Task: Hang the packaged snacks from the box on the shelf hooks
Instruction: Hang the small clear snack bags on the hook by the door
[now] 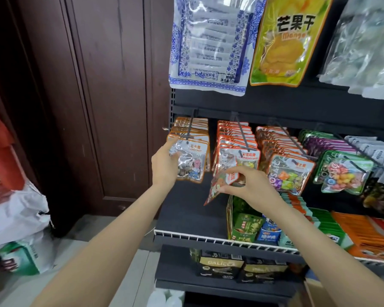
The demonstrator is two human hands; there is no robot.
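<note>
My left hand [164, 165] holds the left edge of the front stone-candy packet [192, 161], a clear orange-rimmed pouch hanging on the leftmost hook [190, 127]. My right hand [242, 181] pinches a small red and green snack packet [217, 185] just below the second row of orange packets [237, 140]. The packet tilts with one corner pointing down-left. A further hook [242, 134] carries that second row.
More hook rows to the right hold colourful candy pouches [288, 173]. Large bags, one of mango [284, 41], hang above. The shelf below [197, 218] has a green display box [231, 216] of snacks. A brown door [98, 96] and white sacks [16, 218] lie left.
</note>
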